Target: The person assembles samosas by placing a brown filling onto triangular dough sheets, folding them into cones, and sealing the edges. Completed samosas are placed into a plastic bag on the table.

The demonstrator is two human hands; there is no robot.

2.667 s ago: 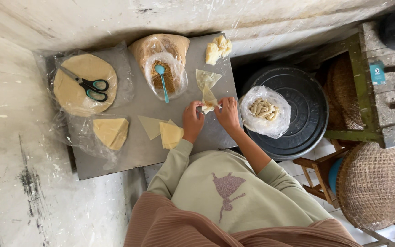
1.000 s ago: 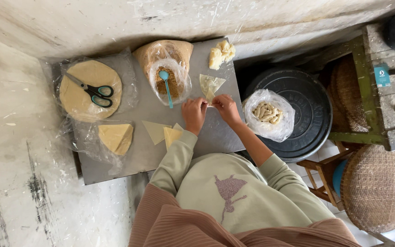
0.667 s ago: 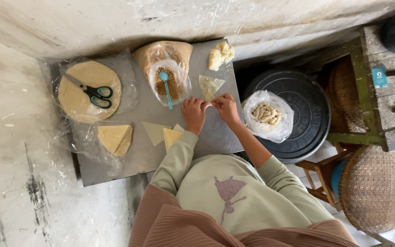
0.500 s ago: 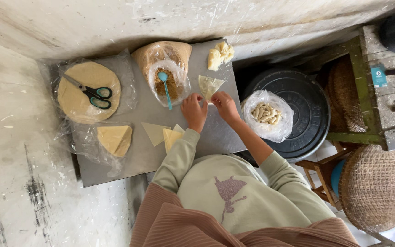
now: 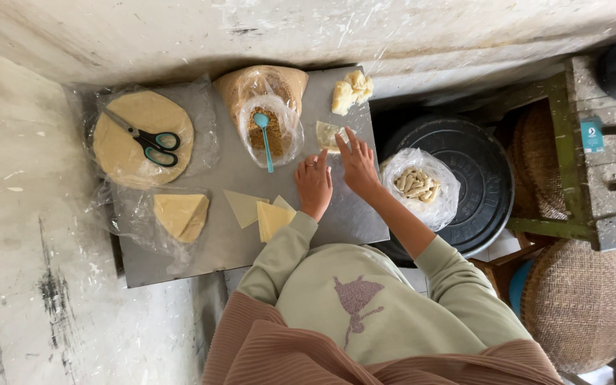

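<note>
A small folded triangle of pale dough [image 5: 326, 134] lies on the grey board [image 5: 237, 246] near its far right side. My right hand [image 5: 356, 164] is spread over it, fingertips touching its edge. My left hand [image 5: 314, 187] rests on the board just beside it, fingers loosely extended and holding nothing, a ring on one finger. Cut triangular dough sheets [image 5: 271, 217] lie by my left wrist. A plastic bag of brown filling [image 5: 265, 107] with a blue spoon [image 5: 264, 141] in it sits just left of my hands.
A round stack of dough sheets [image 5: 126, 157] carries black-handled scissors [image 5: 150, 140] at the far left, with a wedge-shaped stack [image 5: 180, 215] below. Folded pieces [image 5: 352, 89] lie at the far right corner. A bag of filled pieces [image 5: 419, 185] rests on a black round pan [image 5: 490, 178]. A woven basket [image 5: 582, 303] stands right.
Both hands have moved a little farther up the board with the small dough piece. It now lies on the board, and my right fingers have spread over it.
</note>
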